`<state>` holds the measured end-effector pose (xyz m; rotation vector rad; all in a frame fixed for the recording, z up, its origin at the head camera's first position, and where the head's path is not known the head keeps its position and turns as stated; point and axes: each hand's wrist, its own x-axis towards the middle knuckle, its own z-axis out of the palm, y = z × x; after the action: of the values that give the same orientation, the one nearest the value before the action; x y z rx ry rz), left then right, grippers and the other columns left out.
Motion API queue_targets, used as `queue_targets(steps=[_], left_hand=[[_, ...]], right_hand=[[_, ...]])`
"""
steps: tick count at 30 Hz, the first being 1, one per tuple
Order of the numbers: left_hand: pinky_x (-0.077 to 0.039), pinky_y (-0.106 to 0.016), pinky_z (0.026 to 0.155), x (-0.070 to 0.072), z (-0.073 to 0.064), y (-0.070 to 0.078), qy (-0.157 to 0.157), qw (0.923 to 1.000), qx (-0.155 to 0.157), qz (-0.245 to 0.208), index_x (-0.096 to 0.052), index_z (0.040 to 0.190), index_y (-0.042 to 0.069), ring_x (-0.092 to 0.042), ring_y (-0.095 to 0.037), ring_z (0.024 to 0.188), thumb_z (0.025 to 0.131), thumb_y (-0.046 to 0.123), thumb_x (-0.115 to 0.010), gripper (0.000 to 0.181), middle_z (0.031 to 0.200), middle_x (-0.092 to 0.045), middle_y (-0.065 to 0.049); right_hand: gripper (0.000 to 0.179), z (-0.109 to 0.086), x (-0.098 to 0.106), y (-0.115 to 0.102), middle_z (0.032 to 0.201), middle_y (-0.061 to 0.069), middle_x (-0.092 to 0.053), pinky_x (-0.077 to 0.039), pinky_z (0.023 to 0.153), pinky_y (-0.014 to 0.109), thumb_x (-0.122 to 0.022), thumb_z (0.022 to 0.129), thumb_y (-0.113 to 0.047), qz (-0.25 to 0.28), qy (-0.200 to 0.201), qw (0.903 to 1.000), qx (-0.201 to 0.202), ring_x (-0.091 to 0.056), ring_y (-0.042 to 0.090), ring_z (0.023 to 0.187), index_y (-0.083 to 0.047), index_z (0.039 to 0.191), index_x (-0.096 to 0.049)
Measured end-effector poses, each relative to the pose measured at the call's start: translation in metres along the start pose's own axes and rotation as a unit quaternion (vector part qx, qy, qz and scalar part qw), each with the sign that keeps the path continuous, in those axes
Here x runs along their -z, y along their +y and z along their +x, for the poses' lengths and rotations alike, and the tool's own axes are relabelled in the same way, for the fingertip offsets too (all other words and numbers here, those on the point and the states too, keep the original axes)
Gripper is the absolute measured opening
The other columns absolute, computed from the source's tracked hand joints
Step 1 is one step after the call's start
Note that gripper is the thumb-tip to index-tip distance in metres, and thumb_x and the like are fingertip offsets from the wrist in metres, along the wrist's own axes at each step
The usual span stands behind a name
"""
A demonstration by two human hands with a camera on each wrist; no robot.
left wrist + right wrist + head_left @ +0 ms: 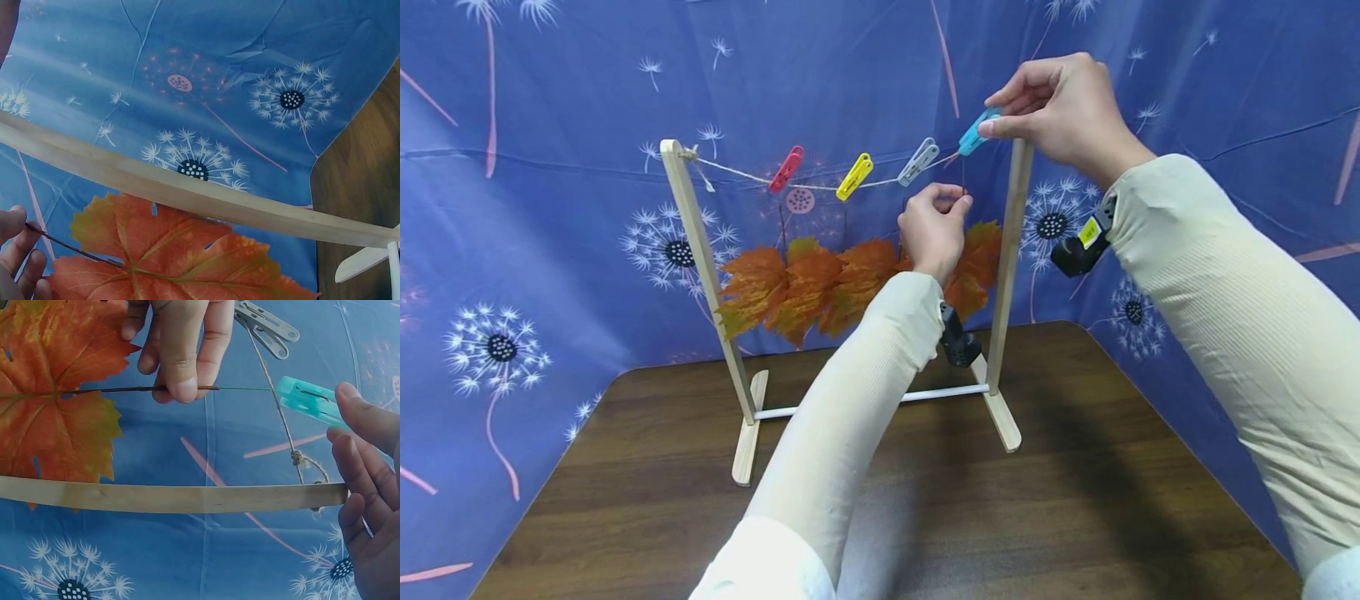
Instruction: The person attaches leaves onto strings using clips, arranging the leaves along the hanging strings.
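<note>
My left hand (932,232) pinches the dark stem of an orange maple-like leaf (156,250) between thumb and fingers. A thin green wire (244,388) runs from the stem's end up to the string. Above it, my right hand (1071,112) pinches the tail end of a light blue clothespin (306,397); its nose is right at the twine line (275,394). Along the line to the left sit a grey clothespin (918,162), a yellow clothespin (854,177) and a red clothespin (786,169). More orange leaves (808,283) hang below them, partly hidden by my left forearm.
The line is tied between the left post (709,275) and right post (1011,267) of a wooden stand. A white rod (943,392) joins its feet on the brown table (1045,500). Behind hangs a blue dandelion-print cloth (587,208).
</note>
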<state>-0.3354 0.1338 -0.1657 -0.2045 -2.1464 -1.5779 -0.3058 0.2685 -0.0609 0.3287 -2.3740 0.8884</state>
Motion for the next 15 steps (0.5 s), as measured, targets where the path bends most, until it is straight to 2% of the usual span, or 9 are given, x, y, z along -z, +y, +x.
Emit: queue_targets(steps=[3, 10, 15], left_hand=[[-0.048, -0.022, 0.069, 0.0004, 0.0011, 0.0002, 0.005, 1.0, 0.004, 0.007, -0.079, 0.103, 0.019, -0.067, -0.007, 0.076, 0.094, 0.026, -0.076, 0.011, 0.089, -0.077, 0.007], [-0.05, -0.024, 0.069, 0.001, 0.0023, 0.002, -0.005, 0.9996, 0.002, 0.029, -0.077, 0.104, 0.024, -0.065, -0.003, 0.073, 0.095, 0.031, -0.074, 0.011, 0.088, -0.076, 0.011], [-0.049, -0.024, 0.067, 0.0019, 0.0029, 0.0014, 0.007, 0.9998, 0.006, 0.02, -0.078, 0.104, 0.023, -0.064, -0.005, 0.072, 0.094, 0.03, -0.075, 0.012, 0.086, -0.076, 0.009]], right_hand=[[0.034, 0.0008, -0.0004, -0.0007, 0.077, -0.023, -0.064, -0.047, 0.08, 0.021, -0.081, 0.088, -0.03, -0.003, -0.005, 1.0, -0.001, -0.059, -0.001, 0.082, -0.008, 0.113, -0.077], [0.036, 0.0026, -0.001, -0.0023, 0.074, -0.025, -0.063, -0.046, 0.077, 0.019, -0.081, 0.088, -0.031, -0.028, -0.007, 0.9996, 0.008, -0.058, -0.003, 0.079, -0.005, 0.112, -0.076], [0.039, 0.0041, -0.0029, -0.0052, 0.078, -0.023, -0.065, -0.052, 0.084, 0.023, -0.08, 0.088, -0.033, -0.045, -0.01, 0.9989, 0.005, -0.057, -0.004, 0.081, -0.005, 0.114, -0.076]])
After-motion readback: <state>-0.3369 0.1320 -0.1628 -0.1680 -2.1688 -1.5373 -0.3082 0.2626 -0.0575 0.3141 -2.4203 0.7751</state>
